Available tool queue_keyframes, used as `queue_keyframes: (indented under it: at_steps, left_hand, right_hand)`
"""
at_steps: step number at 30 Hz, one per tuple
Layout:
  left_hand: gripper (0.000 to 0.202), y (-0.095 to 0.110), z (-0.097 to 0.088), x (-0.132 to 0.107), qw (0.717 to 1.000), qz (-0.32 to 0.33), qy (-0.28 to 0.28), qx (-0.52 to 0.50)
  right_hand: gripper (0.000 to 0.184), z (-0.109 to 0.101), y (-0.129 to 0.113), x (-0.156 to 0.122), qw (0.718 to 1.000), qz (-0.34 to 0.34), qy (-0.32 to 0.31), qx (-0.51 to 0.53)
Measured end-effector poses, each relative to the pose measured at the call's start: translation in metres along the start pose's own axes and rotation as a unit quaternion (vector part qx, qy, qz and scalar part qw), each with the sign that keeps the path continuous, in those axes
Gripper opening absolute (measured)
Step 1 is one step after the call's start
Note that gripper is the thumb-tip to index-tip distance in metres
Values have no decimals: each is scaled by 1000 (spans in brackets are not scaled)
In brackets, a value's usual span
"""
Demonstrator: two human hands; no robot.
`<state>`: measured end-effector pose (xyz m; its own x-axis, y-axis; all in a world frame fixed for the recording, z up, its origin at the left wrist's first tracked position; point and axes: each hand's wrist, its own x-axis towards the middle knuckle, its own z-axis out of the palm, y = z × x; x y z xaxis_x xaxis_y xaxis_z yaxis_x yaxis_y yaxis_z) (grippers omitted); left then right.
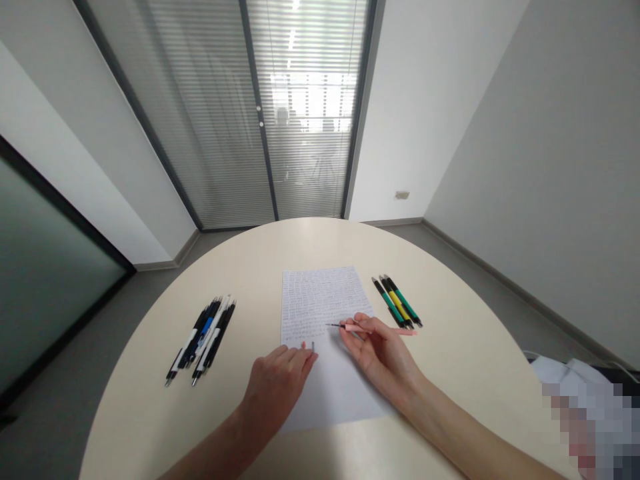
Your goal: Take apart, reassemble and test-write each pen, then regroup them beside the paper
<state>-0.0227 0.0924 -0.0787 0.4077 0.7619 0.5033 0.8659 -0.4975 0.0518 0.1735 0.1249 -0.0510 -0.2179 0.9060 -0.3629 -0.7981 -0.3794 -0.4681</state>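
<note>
**Right grip (376,355) pinches pink pen (356,327) over handwritten sheet (320,307) on round desk (320,245)**
Left grip (278,387) lies spread at the sheet's left edge; pen bundles (201,340) (397,303) flank the sheet, well inside the far rim.

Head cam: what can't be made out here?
Sheet: writing too small and blurred to read.
Grey bit by left hand: too small to identify.
Left pens: overlap, so the count is unclear.
Pink pen: right hand hides part of it.
Bottom right: pixelated patch hides what is there.
</note>
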Motion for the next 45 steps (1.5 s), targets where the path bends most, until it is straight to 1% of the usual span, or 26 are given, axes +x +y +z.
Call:
queue_keyframes:
  at_steps: [4, 9, 11, 12, 14, 16, 19, 21, 23, 24, 25, 27, 29, 31, 32, 37, 38, 40, 43, 45]
  left_hand:
    - [27, -4, 2, -2, 1000, -15, 1, 2]
    - [31, -6, 2, -3, 1000, -15, 7, -15]
    - [32, -6, 0, -2, 999, -6, 26, -20]
    - [32, -6, -2, -1, 999, 0, 45, -31]
    - [28, -5, -6, 1, 993, -2, 88, -75]
    - [27, -3, -11, 4, 984, -26, 110, -140]
    - [26, 0, -19, 7, 967, -70, 95, -227]
    - [20, 2, -22, 8, 955, -85, 80, -274]
    - [14, 5, -23, 8, 938, -120, 57, -322]
    - [12, 6, -23, 9, 924, -148, 43, -351]
    - [12, 7, -22, 9, 905, -183, 27, -384]
    - [13, 9, -21, 11, 856, -252, -2, -452]
    - [11, 10, -22, 12, 815, -284, -13, -505]
    - [8, 10, -23, 12, 790, -291, -1, -539]
    - [7, 10, -24, 12, 779, -299, 14, -551]
    - [12, 7, -23, 11, 700, -396, 100, -586]
    - [13, 7, -22, 11, 690, -401, 104, -593]
    - [16, 10, -19, 11, 684, -394, 88, -608]
    - [19, 15, -18, 9, 692, -364, 31, -622]
    - [19, 17, -19, 8, 697, -361, 19, -619]
  right_hand:
    - [14, -1, 0, 1, 1000, -2, 9, 3]
    - [12, -1, 0, 1, 1000, 0, 26, 4]
    - [12, -1, 0, 1, 1000, 0, 28, 3]
    - [12, 0, 0, 1, 1000, 0, 26, 2]
    - [13, 1, 1, 0, 1000, 3, 19, 1]
    - [13, 2, 2, -1, 1000, 13, 4, -2]
    - [14, 5, 5, -3, 998, 40, -35, -17]
    - [14, 6, 7, -5, 996, 61, -62, -34]
    - [14, 6, 9, -6, 993, 76, -78, -48]
    - [14, 6, 10, -7, 992, 81, -81, -51]
    - [14, 6, 11, -7, 992, 82, -83, -52]
    - [14, 6, 13, -8, 991, 89, -90, -48]
    - [13, 6, 15, -9, 989, 102, -101, -39]
    - [13, 6, 15, -10, 987, 116, -107, -28]
    - [13, 6, 14, -10, 987, 117, -107, -24]
    - [14, 7, 3, -9, 992, 77, -101, -18]
    - [14, 7, 3, -10, 992, 72, -104, -16]
    - [13, 7, 5, -11, 992, 67, -111, -11]
    - [12, 8, 14, -14, 991, 68, -117, -16]
    - [10, 9, 19, -16, 990, 71, -117, -25]
